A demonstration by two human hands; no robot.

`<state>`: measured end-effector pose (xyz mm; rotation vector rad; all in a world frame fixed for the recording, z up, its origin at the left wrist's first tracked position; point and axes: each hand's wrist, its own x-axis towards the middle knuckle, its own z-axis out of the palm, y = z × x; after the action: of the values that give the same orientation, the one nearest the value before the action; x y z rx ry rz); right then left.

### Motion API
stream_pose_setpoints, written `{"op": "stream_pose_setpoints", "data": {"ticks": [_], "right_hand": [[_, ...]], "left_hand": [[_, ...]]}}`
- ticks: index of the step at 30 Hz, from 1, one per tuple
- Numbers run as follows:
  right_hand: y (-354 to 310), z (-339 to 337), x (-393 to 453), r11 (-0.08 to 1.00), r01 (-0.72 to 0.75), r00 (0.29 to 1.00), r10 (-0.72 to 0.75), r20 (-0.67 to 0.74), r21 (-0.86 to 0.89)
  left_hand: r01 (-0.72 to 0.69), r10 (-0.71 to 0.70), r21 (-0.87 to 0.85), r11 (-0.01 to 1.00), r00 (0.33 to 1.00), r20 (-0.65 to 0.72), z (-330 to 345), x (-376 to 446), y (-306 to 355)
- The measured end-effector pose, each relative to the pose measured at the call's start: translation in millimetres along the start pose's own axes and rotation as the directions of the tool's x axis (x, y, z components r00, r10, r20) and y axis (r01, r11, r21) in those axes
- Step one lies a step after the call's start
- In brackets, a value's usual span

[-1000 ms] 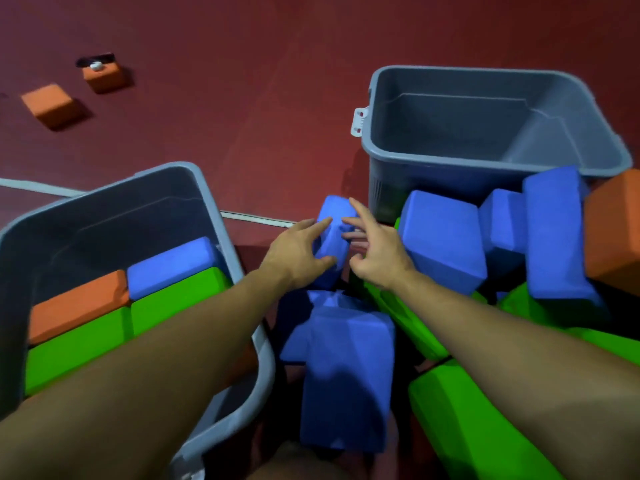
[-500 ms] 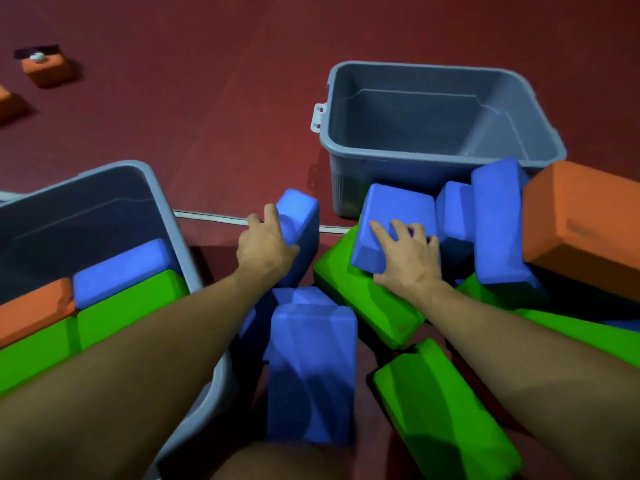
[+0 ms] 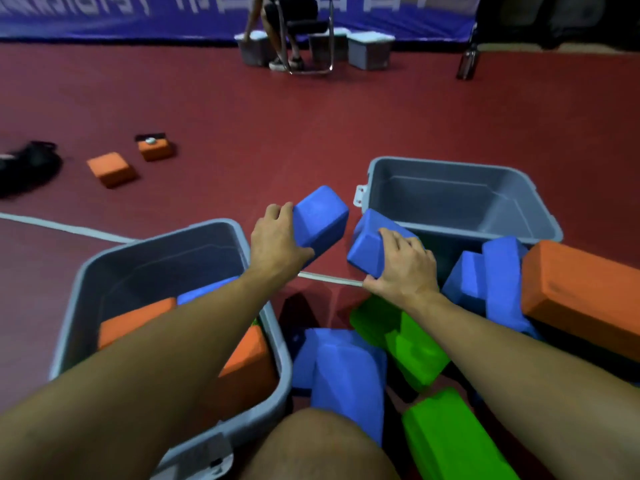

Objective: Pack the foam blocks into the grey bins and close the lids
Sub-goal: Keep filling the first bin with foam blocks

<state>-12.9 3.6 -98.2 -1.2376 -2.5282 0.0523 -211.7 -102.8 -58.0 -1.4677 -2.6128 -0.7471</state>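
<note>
My left hand (image 3: 277,242) grips a blue foam block (image 3: 320,220), lifted off the floor beside the left grey bin (image 3: 86,278). That bin holds orange, blue and green blocks, partly hidden by my left arm. My right hand (image 3: 405,268) grips a second blue block (image 3: 367,244), raised in front of the right grey bin (image 3: 384,171), whose visible inside holds nothing. Loose blocks lie between the bins: a blue one (image 3: 346,375), green ones (image 3: 405,337) and, at the right, a large orange one (image 3: 581,292). No lids are visible.
Two small orange blocks (image 3: 110,169) lie on the red floor at the far left, near a black bag (image 3: 27,166). A seated person on a chair (image 3: 298,29) and several grey boxes (image 3: 369,50) are at the back. My knee (image 3: 318,445) is at the bottom.
Both hands have closed on blue blocks and lifted them off the pile. The camera has tilted up, so the back of the room shows.
</note>
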Motion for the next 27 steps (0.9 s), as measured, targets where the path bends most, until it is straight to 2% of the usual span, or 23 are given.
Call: {"op": "stream_pose_setpoints", "data": {"ticks": [8, 13, 21, 27], "right_hand": [[-109.6, -36.3, 20.8, 0.982, 0.166, 0.984, -0.158, -0.086, 0.094], [-179.3, -38.1, 31.2, 0.941, 0.322, 0.942, -0.307, -0.136, 0.107], [-257.4, -18.3, 57.7, 0.816, 0.562, 0.813, -0.516, -0.27, 0.134], [-281.9, 8.2, 74.5, 0.736, 0.642, 0.764, -0.591, -0.259, 0.212]], "left_hand": [[0.073, -0.066, 0.033, 0.997, 0.983, -0.172, -109.7, -19.8, -73.6], [0.169, -0.153, 0.048, 0.984, 0.957, -0.245, -149.8, -37.1, -142.8], [0.313, -0.296, 0.006, 0.95, 0.905, -0.306, -162.9, -57.0, -237.5], [0.34, -0.331, -0.011, 0.94, 0.905, -0.269, -148.0, -54.6, -279.9]]}}
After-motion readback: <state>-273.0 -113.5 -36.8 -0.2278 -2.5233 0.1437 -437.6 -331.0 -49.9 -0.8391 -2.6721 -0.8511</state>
